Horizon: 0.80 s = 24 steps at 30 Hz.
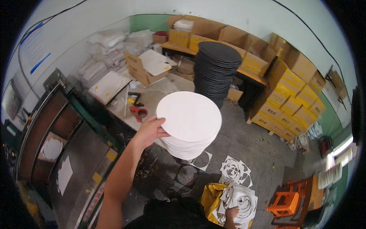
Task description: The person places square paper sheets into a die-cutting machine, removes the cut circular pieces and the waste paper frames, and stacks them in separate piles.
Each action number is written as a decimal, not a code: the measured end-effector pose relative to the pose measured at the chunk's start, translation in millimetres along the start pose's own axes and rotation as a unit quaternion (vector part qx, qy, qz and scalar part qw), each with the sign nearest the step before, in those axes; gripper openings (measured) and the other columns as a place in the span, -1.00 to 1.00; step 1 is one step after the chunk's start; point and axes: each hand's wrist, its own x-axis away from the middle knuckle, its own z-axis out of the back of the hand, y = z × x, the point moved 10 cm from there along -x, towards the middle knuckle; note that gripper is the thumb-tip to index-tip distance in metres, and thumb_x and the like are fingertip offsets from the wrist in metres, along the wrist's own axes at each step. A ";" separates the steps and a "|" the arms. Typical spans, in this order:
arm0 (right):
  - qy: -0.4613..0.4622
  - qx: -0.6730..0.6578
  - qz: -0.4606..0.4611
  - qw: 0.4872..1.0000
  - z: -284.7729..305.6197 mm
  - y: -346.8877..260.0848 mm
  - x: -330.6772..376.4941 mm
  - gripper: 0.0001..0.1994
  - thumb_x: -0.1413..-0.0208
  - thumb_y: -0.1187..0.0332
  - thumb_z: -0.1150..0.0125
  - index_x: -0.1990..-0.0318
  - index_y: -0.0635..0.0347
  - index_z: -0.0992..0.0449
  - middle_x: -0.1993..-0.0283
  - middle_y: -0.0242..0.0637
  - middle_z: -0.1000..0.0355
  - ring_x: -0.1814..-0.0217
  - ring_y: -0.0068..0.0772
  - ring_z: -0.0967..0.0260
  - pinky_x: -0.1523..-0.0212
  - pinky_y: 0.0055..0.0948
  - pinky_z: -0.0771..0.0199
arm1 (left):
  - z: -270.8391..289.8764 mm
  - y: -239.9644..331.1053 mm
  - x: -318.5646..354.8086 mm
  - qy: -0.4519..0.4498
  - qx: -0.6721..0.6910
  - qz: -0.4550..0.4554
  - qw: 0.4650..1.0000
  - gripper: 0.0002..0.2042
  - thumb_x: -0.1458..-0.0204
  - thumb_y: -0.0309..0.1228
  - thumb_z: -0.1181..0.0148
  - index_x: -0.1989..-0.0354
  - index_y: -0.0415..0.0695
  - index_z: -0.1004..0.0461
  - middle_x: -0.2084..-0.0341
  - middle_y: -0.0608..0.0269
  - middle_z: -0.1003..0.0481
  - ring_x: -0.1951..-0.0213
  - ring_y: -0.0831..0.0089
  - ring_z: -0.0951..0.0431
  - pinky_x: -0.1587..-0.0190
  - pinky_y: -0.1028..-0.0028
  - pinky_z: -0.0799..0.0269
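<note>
My left hand [150, 133] pinches the left edge of a round white disc [190, 116], thumb on top and fingers beneath. That disc lies on top of a tall stack of white discs [187, 149]. Low in the view, my right hand [231, 212] is closed at a heap of white cut-out sheets [239, 199] with round holes; its fingertips are partly hidden. The heap sits in and over a yellow bag [212, 195] on the floor. More cut-out sheets [233, 170] lie just beyond it.
Behind the discs rises a tall stack of black discs [217, 65]. A worktable [162, 87] holds a red tape dispenser [138, 112] and white boards. Cardboard boxes [286, 99] are piled at right, near an orange stool [284, 203]. A green-framed machine [93, 118] stands left.
</note>
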 end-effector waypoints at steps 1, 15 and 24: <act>-0.100 0.025 -0.016 0.995 -26.8 -15.5 6.1 -0.34 0.08 0.17 -0.20 -0.17 0.37 -0.22 -0.13 0.15 -0.28 -0.13 0.18 -0.31 -0.12 -0.06 -0.38 | -2.9 1.6 2.0 0.000 0.004 0.001 1.000 -0.61 -0.22 -0.32 0.02 -0.13 -0.31 -0.24 0.03 -0.04 -0.47 0.06 0.15 -0.56 0.00 0.17 -0.51; -0.845 -0.287 0.020 0.452 -191.2 -343.0 127.9 -0.72 -0.22 0.23 -0.04 0.01 0.20 -0.36 0.11 -0.08 -0.46 0.09 -0.15 -0.48 0.14 -0.20 -0.56 | 234.5 -251.9 336.6 0.431 -0.044 0.055 0.900 -0.71 -0.18 -0.21 -0.07 0.06 -0.14 -0.44 0.51 0.23 -0.51 0.51 0.54 -0.47 0.50 0.49 -0.40; -0.618 0.132 0.393 0.667 -175.5 -387.1 277.5 -0.73 -0.20 0.15 -0.02 0.29 0.18 -0.46 0.36 -0.21 -0.31 0.41 -0.34 -0.22 0.44 -0.30 -0.35 | 164.8 -669.4 903.5 0.895 0.325 -0.160 0.260 -0.89 0.06 -0.49 -0.10 0.57 -0.19 -0.48 0.67 0.14 -0.42 0.65 0.36 -0.39 0.62 0.34 -0.30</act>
